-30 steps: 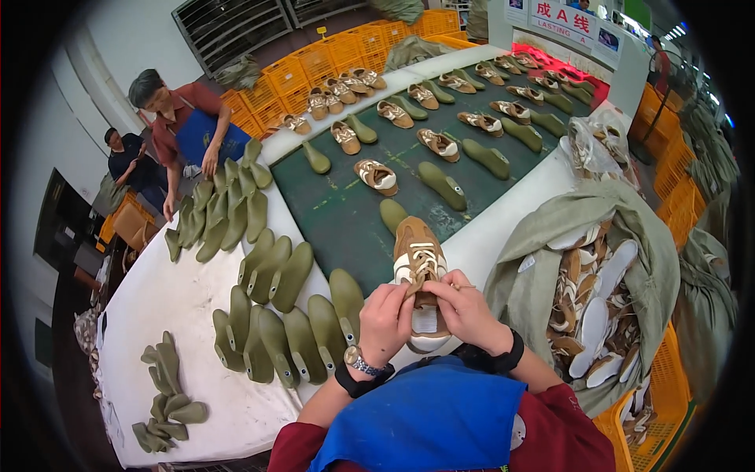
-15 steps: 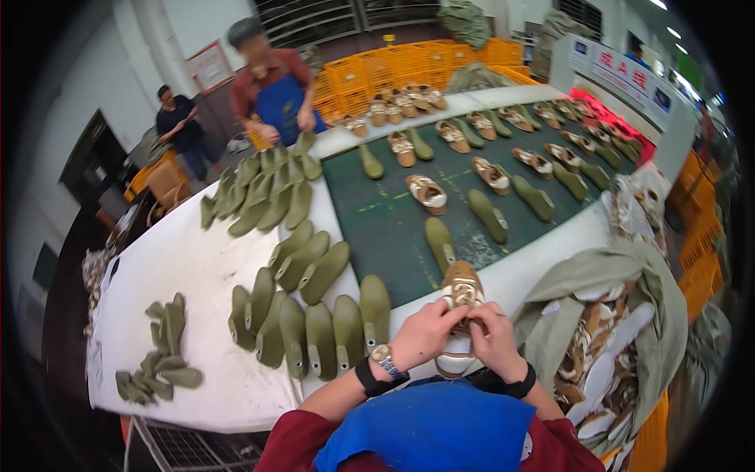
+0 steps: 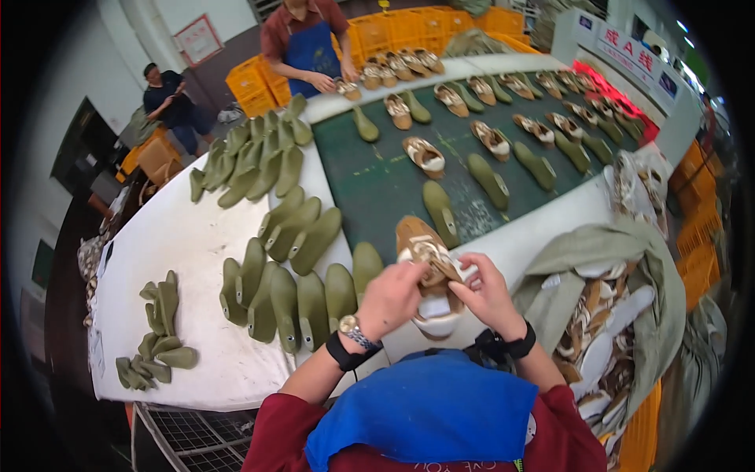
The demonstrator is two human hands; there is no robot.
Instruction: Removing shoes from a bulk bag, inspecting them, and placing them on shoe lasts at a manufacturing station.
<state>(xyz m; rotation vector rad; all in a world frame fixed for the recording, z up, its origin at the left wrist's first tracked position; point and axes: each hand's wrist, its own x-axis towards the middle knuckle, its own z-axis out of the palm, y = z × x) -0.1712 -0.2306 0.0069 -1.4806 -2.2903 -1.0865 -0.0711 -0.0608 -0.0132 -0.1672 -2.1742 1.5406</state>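
A tan and white sneaker (image 3: 417,234) is held up in front of my chest at the table's near edge, its toe pointing away and its heel toward me. My left hand (image 3: 391,297) grips its lacing area, fingers closed. With thumb and fingers, my right hand (image 3: 491,291) pinches the collar on the other side, and the shoe's mouth is spread so that the pale insole shows. Just beyond the toe, a green shoe last (image 3: 440,211) lies on the dark green conveyor belt (image 3: 366,208). More green lasts (image 3: 312,308) stand in rows left of my left hand.
Sneakers (image 3: 425,156) and lasts alternate along the belt. A sack of shoe uppers (image 3: 661,315) stands open at my right. Small green pieces (image 3: 163,311) lie on the white table (image 3: 208,267). Across it, a co-worker in a blue apron (image 3: 311,55) touches a shoe. Orange crates (image 3: 417,30) line the back.
The sneaker has shifted left and tilted, and my hands have spread its mouth apart. The co-worker's hands have moved from the lasts to a shoe. The whole view has shifted slightly.
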